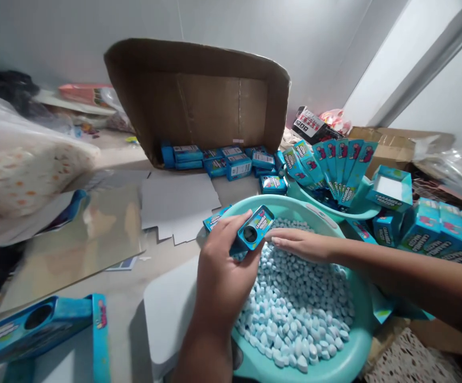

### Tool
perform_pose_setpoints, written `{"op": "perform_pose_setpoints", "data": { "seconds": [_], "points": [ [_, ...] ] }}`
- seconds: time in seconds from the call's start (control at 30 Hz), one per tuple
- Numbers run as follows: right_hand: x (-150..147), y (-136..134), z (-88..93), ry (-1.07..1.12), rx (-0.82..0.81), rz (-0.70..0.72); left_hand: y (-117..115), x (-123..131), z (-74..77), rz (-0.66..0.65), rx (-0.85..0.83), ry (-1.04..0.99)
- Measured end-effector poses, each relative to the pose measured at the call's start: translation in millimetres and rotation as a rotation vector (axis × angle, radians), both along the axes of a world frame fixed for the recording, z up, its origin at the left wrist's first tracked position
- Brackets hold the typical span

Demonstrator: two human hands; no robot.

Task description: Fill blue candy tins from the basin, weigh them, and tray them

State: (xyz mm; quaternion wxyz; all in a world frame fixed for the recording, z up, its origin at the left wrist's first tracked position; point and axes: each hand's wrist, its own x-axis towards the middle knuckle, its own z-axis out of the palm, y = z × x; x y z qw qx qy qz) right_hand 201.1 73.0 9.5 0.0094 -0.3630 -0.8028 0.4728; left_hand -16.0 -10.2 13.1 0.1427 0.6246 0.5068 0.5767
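My left hand [231, 255] is wrapped round a small blue candy box [256, 227] with a dark round window on its face. The box is tilted above a turquoise basin [361, 340] heaped with pale blue candies [295, 303]. Over the far side of that heap, my right hand [297, 244] reaches in from the right, its fingers stretched out and close together beside the box's lower end. Whether its fingertips touch the box or any candies, I cannot tell.
Behind the basin, a cardboard carton [215, 106] lies on its side with several blue boxes [239, 166] at its mouth. A second turquoise bowl [335, 214] holds fanned flat cartons [343, 165]. White sheets [179, 199] lie left; larger display boxes [426, 229] stand right.
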Motion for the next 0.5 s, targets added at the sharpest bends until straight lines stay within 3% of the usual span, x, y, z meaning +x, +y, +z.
{"op": "perform_pose_setpoints", "data": {
  "seconds": [0.33, 0.5],
  "points": [
    [-31.0, -20.0, -9.0, 0.249, -0.457, -0.334, 3.8, 2.9, -5.1, 0.020, -0.198, -0.146],
    [-45.6, -29.5, -15.3, 0.181, -0.773, -0.606, 4.4, 3.9, -7.7, -0.003, -0.252, -0.188]
  ]
}}
